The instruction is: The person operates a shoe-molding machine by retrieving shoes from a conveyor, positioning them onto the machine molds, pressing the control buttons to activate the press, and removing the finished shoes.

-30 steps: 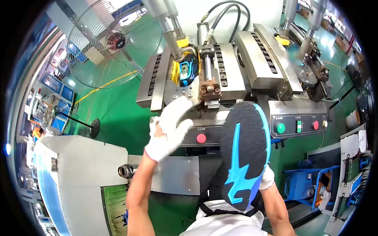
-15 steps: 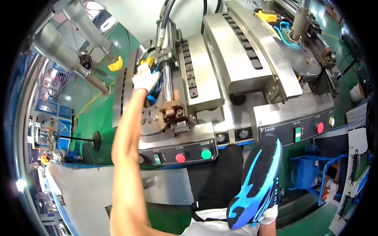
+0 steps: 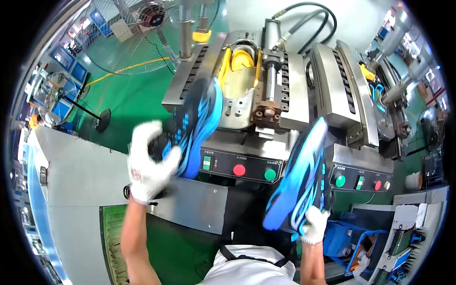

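Observation:
My left hand [image 3: 151,164], in a white glove, grips a black and blue shoe [image 3: 194,124] by its heel end, in front of the left press. Blur softens this shoe's outline. A second black and blue shoe [image 3: 300,178] is in my gloved right hand [image 3: 314,225], toe pointing up and away, beside the control panels. The left press's mould [image 3: 240,85] shows a bare metal bed with yellow pads [image 3: 242,59] and no shoe on it.
The left control panel [image 3: 239,169] has red and green buttons. A right press [image 3: 335,88] with its own panel [image 3: 361,181] stands alongside, blue laces showing in it. A fan [image 3: 152,16] is at the upper left, a blue cart [image 3: 339,240] at the lower right.
The shoe in the left press is out of it and in my left hand, which has drawn back toward me. My right hand has raised its shoe and turned it side-on.

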`<state>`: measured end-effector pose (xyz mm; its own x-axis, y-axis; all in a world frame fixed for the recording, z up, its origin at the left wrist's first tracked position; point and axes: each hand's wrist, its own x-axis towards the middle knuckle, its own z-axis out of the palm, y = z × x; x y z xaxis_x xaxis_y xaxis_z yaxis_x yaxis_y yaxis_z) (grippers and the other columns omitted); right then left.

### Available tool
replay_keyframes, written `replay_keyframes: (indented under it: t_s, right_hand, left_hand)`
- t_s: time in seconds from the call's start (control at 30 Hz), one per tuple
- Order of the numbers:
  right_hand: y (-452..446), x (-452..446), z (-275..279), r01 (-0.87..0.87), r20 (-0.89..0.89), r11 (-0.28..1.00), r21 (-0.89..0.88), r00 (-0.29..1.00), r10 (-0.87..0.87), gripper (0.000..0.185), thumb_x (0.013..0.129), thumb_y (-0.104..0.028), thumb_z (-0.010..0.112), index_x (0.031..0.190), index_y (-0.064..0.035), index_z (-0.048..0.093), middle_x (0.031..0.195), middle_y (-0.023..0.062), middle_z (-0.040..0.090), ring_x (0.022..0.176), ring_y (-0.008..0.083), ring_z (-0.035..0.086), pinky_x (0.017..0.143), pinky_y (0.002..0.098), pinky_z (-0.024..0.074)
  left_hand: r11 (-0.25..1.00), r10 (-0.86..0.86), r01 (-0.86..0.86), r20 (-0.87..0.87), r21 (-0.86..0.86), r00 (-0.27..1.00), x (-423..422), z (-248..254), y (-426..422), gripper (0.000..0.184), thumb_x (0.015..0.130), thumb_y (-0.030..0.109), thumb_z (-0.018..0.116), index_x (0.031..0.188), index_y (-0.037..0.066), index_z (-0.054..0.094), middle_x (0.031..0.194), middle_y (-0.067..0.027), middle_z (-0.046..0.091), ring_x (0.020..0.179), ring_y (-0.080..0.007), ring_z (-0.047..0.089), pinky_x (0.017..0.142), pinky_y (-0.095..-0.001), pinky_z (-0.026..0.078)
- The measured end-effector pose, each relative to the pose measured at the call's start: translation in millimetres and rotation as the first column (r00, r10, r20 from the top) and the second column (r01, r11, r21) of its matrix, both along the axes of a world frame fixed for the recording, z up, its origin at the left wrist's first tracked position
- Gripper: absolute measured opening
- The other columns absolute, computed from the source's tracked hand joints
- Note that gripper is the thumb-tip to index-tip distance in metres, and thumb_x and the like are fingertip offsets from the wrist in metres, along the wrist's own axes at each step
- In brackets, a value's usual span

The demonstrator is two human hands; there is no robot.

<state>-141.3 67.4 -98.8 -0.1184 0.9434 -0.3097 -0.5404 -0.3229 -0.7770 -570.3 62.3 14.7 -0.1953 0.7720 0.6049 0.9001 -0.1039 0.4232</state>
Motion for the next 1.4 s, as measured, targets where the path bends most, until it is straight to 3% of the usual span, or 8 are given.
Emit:
replay_keyframes:
  t_s: [0.2, 0.37, 0.7, 0.9, 1.03, 1.17, 1.23, 1.4]
  right_hand:
    - [154, -141, 86, -0.229, 0.083, 0.959, 0.166, 0.972, 0.218, 0.035, 0.092, -0.004, 0.077, 0.125, 0.0063, 0.071, 0.12, 0.0155, 0.075, 0.107, 0.0214, 0.074, 0.094, 0.0368, 0.0614]
    - [304, -251, 101, -0.496, 0.445, 0.861, 0.11, 0.799, 0.404, 0.025, 0.088, -0.023, 0.08, 0.108, -0.0107, 0.072, 0.086, 0.0071, 0.074, 0.062, 0.0178, 0.067, 0.048, 0.0324, 0.0515]
    - [439, -366, 10, -0.518, 0.998, 0.853, 0.058, 0.06, -0.032, 0.022, 0.08, -0.012, 0.079, 0.094, 0.0038, 0.077, 0.08, 0.0131, 0.075, 0.067, 0.0211, 0.069, 0.063, 0.0393, 0.0576]
    - [404, -360, 4, -0.426, 0.966, 0.901, 0.077, -0.194, -0.174, 0.068, 0.08, -0.033, 0.072, 0.139, 0.0004, 0.062, 0.135, 0.0223, 0.07, 0.124, 0.0374, 0.069, 0.109, 0.0394, 0.0521]
    - [398, -338, 17, -0.721, 0.988, 0.693, -0.009, 0.101, 0.117, 0.077, 0.083, -0.051, 0.072, 0.133, 0.0074, 0.063, 0.112, 0.0247, 0.075, 0.096, 0.0357, 0.075, 0.088, 0.0418, 0.058]
    - [173, -290, 88, -0.706, 0.88, 0.54, 0.459, 0.446, -0.166, 0.08, 0.095, -0.04, 0.069, 0.153, 0.0071, 0.041, 0.153, 0.0305, 0.051, 0.144, 0.0449, 0.049, 0.118, 0.0497, 0.0423]
    - [106, -235, 67, -0.84, 0.826, 0.197, 0.506, 0.406, -0.391, 0.085, 0.089, -0.03, 0.078, 0.155, 0.0063, 0.038, 0.154, 0.03, 0.05, 0.146, 0.0454, 0.047, 0.123, 0.0505, 0.0373]
    - [69, -129, -73, -0.786, 0.898, 0.572, 0.234, -0.05, -0.436, 0.097, 0.079, -0.027, 0.081, 0.158, 0.0081, 0.036, 0.162, 0.0364, 0.034, 0.154, 0.053, 0.03, 0.129, 0.057, 0.0221]
  left_hand:
    - [0.931, 0.122, -0.04, 0.208, -0.362, 0.97, 2, -121, -160, 0.052, 0.072, 0.013, 0.087, 0.116, 0.001, 0.062, 0.116, -0.0184, 0.062, 0.106, -0.0357, 0.065, 0.094, -0.0437, 0.054]
    - [0.728, 0.325, -0.18, 0.1, -0.662, 0.941, -5, -199, -211, 0.056, 0.077, 0.031, 0.087, 0.124, 0.012, 0.065, 0.123, -0.0134, 0.063, 0.111, -0.0365, 0.066, 0.093, -0.0538, 0.05]
    - [0.856, 0.282, -0.106, 0.284, -0.506, 0.917, -6, -258, -226, 0.063, 0.073, 0.012, 0.089, 0.127, 0.003, 0.059, 0.137, -0.0216, 0.055, 0.121, -0.043, 0.061, 0.102, -0.0492, 0.053]
    - [0.852, 0.31, -0.138, 0.274, -0.505, 0.91, -2, -262, -210, 0.063, 0.076, 0.016, 0.088, 0.131, 0.003, 0.059, 0.139, -0.0202, 0.055, 0.122, -0.0406, 0.061, 0.102, -0.0478, 0.053]
    - [0.786, 0.522, -0.279, 0.352, -0.551, 0.777, 30, -261, -185, 0.068, 0.079, 0.018, 0.088, 0.137, 0.003, 0.056, 0.144, -0.0229, 0.051, 0.13, -0.0441, 0.055, 0.109, -0.0501, 0.048]
    - [0.811, 0.544, -0.301, 0.453, -0.502, 0.707, 51, -255, -181, 0.073, 0.081, 0.018, 0.086, 0.145, 0.004, 0.054, 0.146, -0.0245, 0.049, 0.136, -0.0445, 0.049, 0.113, -0.0518, 0.044]
    - [0.844, 0.335, -0.165, 0.261, -0.511, 0.905, 37, -249, -195, 0.074, 0.083, 0.022, 0.084, 0.148, 0.007, 0.053, 0.148, -0.0219, 0.049, 0.137, -0.0426, 0.048, 0.113, -0.0533, 0.044]
    - [0.866, -0.228, 0.217, 0.029, -0.45, 0.973, -21, -237, -165, 0.017, 0.088, 0.025, 0.077, 0.096, 0.009, 0.075, 0.099, -0.0128, 0.069, 0.09, -0.0362, 0.066, 0.075, -0.0505, 0.054]
